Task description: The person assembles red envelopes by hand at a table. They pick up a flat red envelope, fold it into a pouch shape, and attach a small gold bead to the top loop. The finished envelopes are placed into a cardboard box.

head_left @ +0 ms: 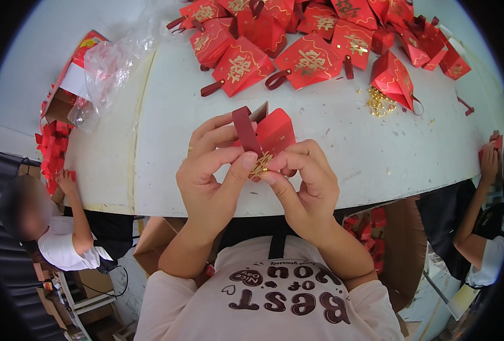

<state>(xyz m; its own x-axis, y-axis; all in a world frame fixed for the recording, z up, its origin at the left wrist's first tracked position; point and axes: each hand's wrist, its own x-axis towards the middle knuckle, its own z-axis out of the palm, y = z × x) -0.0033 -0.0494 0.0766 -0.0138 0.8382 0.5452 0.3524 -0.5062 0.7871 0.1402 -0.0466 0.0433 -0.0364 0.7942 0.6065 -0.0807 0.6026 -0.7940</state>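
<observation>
Close to the table's near edge, my left hand [215,165] is closed on a small red gift box [276,131] with gold print. A dark red ribbon strap [245,129] loops up from the box, against my left fingers. From the other side my right hand [306,176] pinches a tiny round gold bead [265,169] at the box's front, its thumb and forefinger meeting beside the left thumb. The box's upper flap stands up, and its lower part is hidden behind my fingers.
Many red gift boxes [310,61] with ribbon straps are heaped at the far side of the white table [172,148]. Gold beads [381,102] lie in a pile at the right. Clear plastic [118,71] lies far left. One person's hand [65,182] works at left, another's [489,162] at right.
</observation>
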